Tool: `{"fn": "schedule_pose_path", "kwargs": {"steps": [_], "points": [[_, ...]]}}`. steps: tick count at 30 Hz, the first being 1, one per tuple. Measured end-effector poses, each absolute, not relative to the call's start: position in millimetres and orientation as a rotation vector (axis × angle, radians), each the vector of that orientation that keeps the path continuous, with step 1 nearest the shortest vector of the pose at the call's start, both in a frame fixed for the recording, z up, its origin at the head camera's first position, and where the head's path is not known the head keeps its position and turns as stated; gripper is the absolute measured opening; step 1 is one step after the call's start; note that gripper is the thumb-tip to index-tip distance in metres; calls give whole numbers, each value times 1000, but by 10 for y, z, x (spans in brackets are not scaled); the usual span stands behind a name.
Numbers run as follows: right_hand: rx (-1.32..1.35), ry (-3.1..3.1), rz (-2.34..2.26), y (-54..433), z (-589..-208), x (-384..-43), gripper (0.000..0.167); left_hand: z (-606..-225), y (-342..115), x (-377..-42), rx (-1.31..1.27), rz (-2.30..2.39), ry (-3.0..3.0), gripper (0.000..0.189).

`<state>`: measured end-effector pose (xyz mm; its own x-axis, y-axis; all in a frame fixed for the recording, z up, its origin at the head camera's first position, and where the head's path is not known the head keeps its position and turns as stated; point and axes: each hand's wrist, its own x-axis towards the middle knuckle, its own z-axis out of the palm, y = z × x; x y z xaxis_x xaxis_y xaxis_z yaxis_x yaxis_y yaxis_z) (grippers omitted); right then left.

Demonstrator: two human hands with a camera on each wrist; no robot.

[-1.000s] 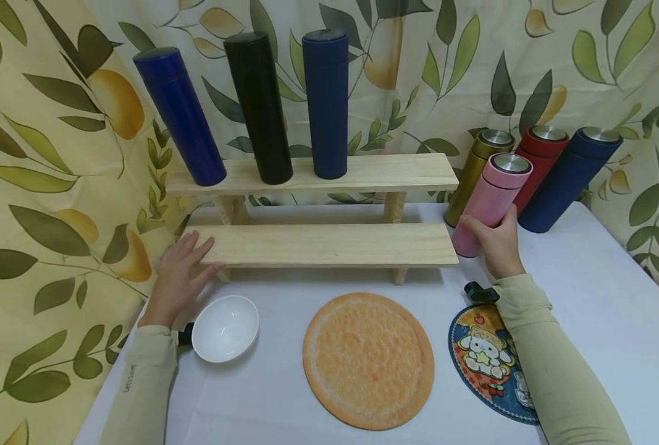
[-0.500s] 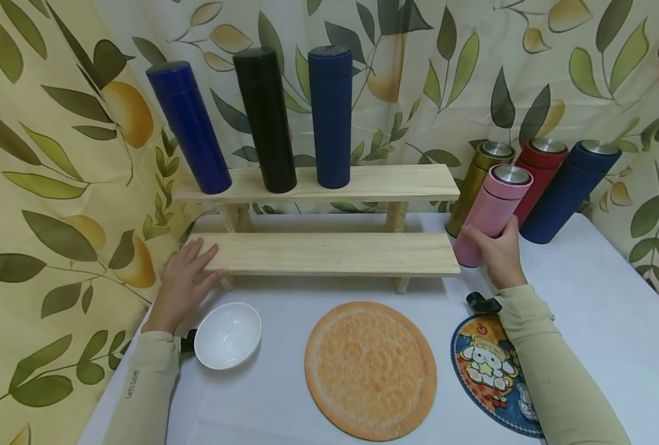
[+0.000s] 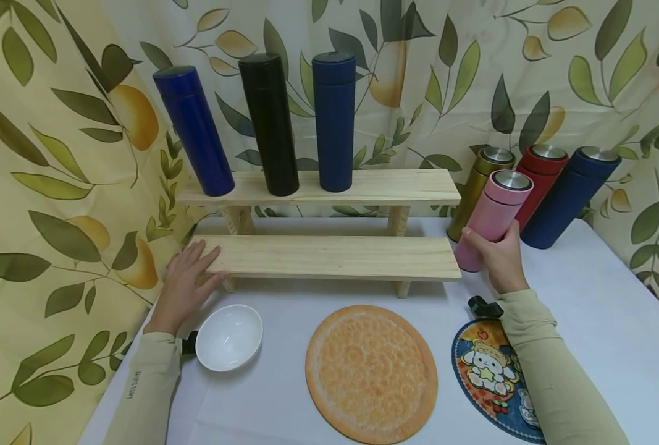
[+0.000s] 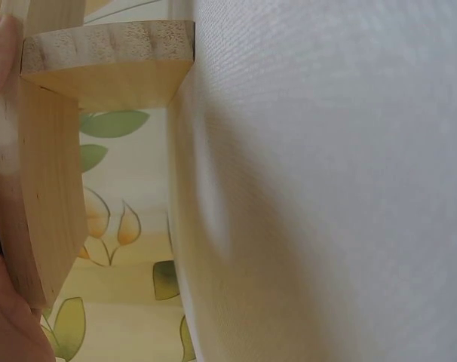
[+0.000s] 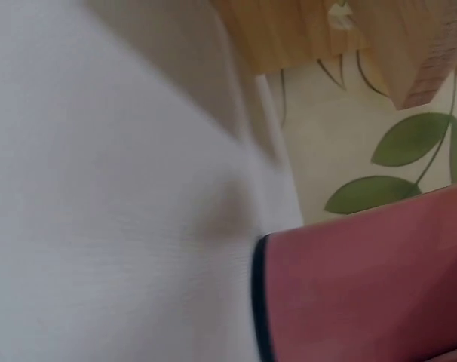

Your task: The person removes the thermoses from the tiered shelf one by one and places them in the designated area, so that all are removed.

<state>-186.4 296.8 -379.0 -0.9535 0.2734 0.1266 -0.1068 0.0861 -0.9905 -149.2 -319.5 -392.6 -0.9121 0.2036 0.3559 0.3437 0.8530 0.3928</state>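
Pink bottle [image 3: 498, 210] points top up, roughly upright, in the right hand [image 3: 498, 258].

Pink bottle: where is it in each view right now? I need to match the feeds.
Head: pink bottle right of centre.
Left wrist: not in the picture.
Right wrist: lower right, cut off by the frame.
Shared landmark: the wooden stand, mid-picture in head, left side in left wrist, upper right in right wrist.

Head camera high, facing forward-down; wrist cameras low, close, tipped sideways; all share wooden rack [image 3: 329, 256].
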Motion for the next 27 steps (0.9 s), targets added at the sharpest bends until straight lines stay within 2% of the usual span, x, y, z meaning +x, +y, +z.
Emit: {"fn": "schedule_pose_path", "kwargs": {"steps": [8, 18, 27], "points": [[-162, -2016, 1905, 2964, -3601, -1824, 87, -3927, -3199, -1480, -396, -673, -2737, 67], [-67, -1673, 1871, 3082, -3219, -1701, 67, -3895, -3188, -1470, -391, -668, -2763, 69], [79, -1489, 1756, 3044, -2818, -1563, 72, -3914, -3199, -1454, -379, -669, -2771, 69]]}}
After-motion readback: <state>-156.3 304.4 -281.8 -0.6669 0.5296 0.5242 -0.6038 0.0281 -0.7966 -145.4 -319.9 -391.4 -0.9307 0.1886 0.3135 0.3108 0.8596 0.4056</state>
